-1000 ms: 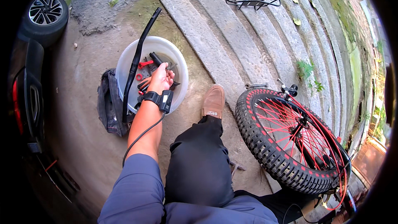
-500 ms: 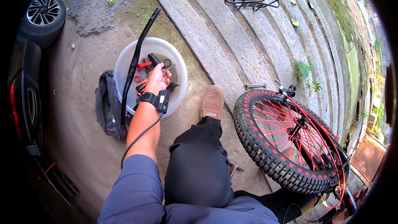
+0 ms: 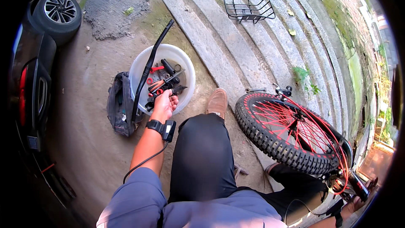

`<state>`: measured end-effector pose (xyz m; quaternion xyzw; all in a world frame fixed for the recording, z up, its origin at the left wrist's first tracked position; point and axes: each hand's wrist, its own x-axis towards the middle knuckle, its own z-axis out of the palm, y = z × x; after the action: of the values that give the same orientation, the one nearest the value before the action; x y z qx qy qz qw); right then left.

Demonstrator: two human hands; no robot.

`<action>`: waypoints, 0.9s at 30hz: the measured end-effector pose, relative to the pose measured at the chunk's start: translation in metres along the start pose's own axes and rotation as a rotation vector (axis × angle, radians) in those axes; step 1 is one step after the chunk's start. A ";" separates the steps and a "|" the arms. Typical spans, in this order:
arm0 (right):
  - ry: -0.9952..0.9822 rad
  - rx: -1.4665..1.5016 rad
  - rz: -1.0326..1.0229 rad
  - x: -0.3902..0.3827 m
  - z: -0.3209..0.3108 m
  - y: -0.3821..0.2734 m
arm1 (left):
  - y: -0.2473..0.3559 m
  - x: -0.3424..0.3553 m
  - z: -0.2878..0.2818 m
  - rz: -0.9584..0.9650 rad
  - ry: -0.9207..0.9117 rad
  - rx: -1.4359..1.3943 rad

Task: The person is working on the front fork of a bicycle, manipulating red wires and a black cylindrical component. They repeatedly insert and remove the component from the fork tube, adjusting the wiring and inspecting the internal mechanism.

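Observation:
My left hand [image 3: 165, 103] is over the near side of a white bucket [image 3: 190, 74], palm partly up and fingers curled. What it holds, if anything, I cannot make out. Just past the fingertips lies a black pointed part [image 3: 179, 89]. Inside the bucket are pliers with orange-and-black handles [image 3: 157, 85], a black cylindrical grip [image 3: 168, 67] and a red lever-shaped part [image 3: 157, 69]. A black handlebar [image 3: 148, 65] leans across the bucket's left rim. At the lower right, my right hand [image 3: 354, 204] is beside the bicycle's frame; its fingers are dark and partly hidden.
A bicycle wheel [image 3: 274, 143] with red spokes tilts at my right. Past it, a wrench [image 3: 255, 89] lies on stone steps [image 3: 219, 46]; a black wire basket [image 3: 247, 6] sits farther up. A dark bag [image 3: 120, 114] touches the bucket's left. A parked car [image 3: 31, 84] stands far left.
My left hand has drawn back toward me from the bucket's middle, uncovering the pliers. My right hand has come into sight at the lower right. The whole view has shifted slightly.

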<state>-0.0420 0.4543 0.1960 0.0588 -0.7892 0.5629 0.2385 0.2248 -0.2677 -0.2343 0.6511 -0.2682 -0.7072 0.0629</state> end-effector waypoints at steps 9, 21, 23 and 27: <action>0.498 0.483 0.223 0.023 0.015 0.006 | 0.012 -0.092 -0.019 0.170 -0.067 0.037; 0.213 0.581 0.259 0.018 0.002 0.046 | 0.023 -0.164 -0.016 0.361 -0.176 0.092; 0.076 0.618 0.198 0.013 0.015 0.033 | 0.024 -0.168 -0.017 0.382 -0.187 0.065; -0.005 0.702 0.140 0.002 0.017 0.028 | 0.044 -0.190 -0.007 0.494 -0.193 0.046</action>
<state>-0.0588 0.4493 0.1686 0.0842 -0.5506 0.8144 0.1625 0.2475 -0.2241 -0.0459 0.4968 -0.4398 -0.7228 0.1931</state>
